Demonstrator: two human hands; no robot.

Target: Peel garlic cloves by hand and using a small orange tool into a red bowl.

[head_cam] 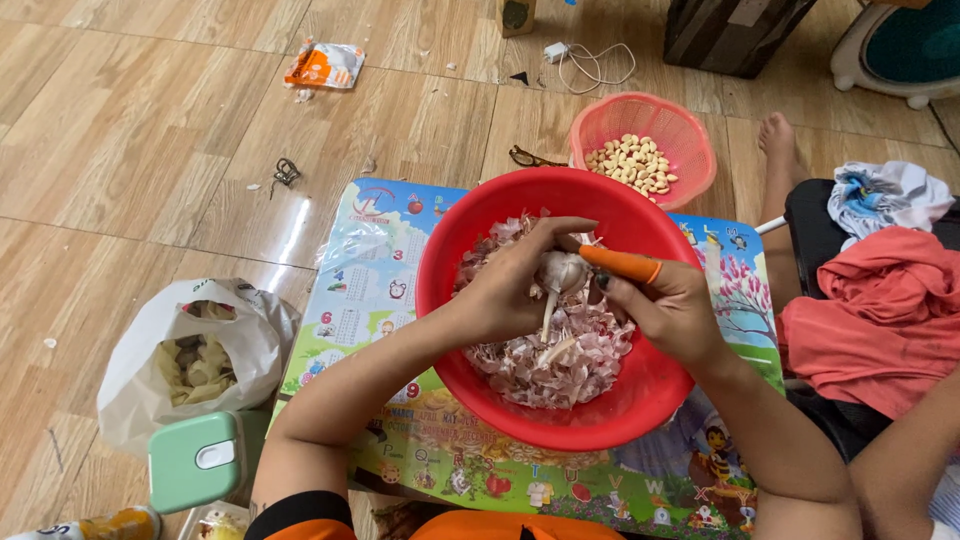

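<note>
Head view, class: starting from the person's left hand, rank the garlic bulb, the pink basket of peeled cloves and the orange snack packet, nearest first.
1. Garlic bulb: held in the left hand, over the red bowl.
2. Pink basket: beyond the bowl, up and right.
3. Orange snack packet: on the floor, far upper left.

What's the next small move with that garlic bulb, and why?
Probably pry a clove loose with the knife. The left hand holds the whole garlic bulb over the red bowl of skins, the right hand holds the orange-handled knife against it, and its stem is still on.
</note>
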